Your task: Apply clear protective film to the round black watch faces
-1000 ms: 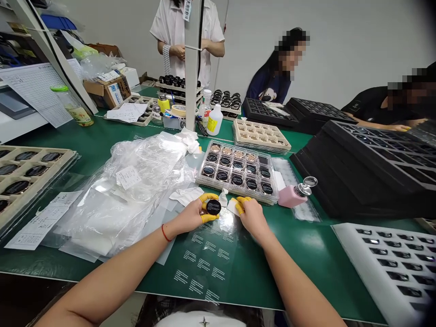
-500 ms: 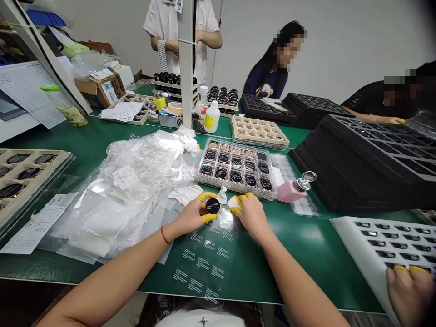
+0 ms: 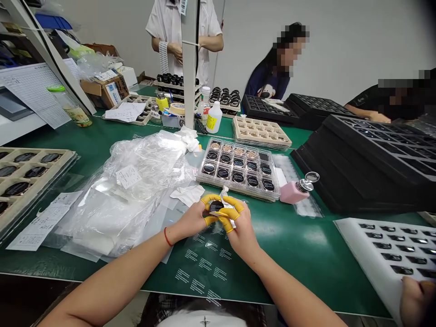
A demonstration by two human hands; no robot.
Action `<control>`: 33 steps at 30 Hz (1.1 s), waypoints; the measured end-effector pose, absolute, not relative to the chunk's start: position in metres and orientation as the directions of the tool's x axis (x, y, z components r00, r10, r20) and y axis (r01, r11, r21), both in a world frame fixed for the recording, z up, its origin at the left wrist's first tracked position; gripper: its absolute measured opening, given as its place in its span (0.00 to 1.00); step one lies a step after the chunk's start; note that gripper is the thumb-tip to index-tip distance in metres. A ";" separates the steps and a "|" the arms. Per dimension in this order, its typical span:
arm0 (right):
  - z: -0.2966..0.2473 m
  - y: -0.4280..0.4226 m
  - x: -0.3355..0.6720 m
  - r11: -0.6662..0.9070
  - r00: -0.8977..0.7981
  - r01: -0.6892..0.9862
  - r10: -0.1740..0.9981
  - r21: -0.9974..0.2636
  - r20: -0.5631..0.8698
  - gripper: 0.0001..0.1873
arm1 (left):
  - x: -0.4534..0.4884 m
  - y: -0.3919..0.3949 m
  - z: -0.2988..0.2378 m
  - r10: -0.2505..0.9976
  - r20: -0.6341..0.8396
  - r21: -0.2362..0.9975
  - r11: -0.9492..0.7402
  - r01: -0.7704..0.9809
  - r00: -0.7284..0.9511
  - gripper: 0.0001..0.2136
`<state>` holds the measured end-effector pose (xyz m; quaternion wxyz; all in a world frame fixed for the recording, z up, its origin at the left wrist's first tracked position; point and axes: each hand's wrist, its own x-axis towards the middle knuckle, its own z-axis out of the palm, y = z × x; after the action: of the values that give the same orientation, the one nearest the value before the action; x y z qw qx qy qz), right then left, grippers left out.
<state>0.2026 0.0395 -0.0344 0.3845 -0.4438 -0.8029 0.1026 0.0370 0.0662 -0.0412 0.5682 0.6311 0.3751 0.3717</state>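
Head cam: left hand (image 3: pixel 196 216) has the black disc (image 3: pixel 215 205) pinched by its edge, just in front of the clear tray (image 3: pixel 235 187). Right hand (image 3: pixel 241 223) is grasping a white scrap (image 3: pixel 233 223), fingers up against the disc. Pink bottle (image 3: pixel 293 193) sits just right of the tray, plastic bags (image 3: pixel 150 177) left.

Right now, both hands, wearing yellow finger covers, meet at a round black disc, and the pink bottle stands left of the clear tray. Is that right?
Not quite: the head view shows the pink bottle to the right of the clear tray. The rest stands: the left hand and right hand, wearing yellow finger covers, meet at the round black disc.
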 end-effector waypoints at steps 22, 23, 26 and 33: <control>-0.034 0.034 0.203 0.571 -0.335 0.758 0.755 -0.314 0.564 0.08 | 0.035 0.065 -0.042 0.910 -0.012 0.979 -0.074 0.190 0.415 0.21; -0.034 0.034 0.203 0.571 -0.334 0.758 0.754 -0.314 0.565 0.08 | 0.036 0.065 -0.042 0.909 -0.015 0.981 -0.067 0.182 0.416 0.21; -0.035 0.036 0.202 0.571 -0.319 0.754 0.750 -0.324 0.579 0.09 | 0.037 0.064 -0.041 0.899 -0.011 0.984 -0.069 0.166 0.438 0.18; -0.037 0.047 0.204 0.546 -0.276 0.759 0.763 -0.355 0.584 0.09 | 0.038 0.063 -0.043 0.864 -0.001 0.976 -0.109 0.188 0.504 0.18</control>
<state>0.2040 0.0474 -0.0373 0.3676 -0.4765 -0.7986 0.0028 0.0378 0.0632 -0.0429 0.5425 0.6765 0.3887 0.3113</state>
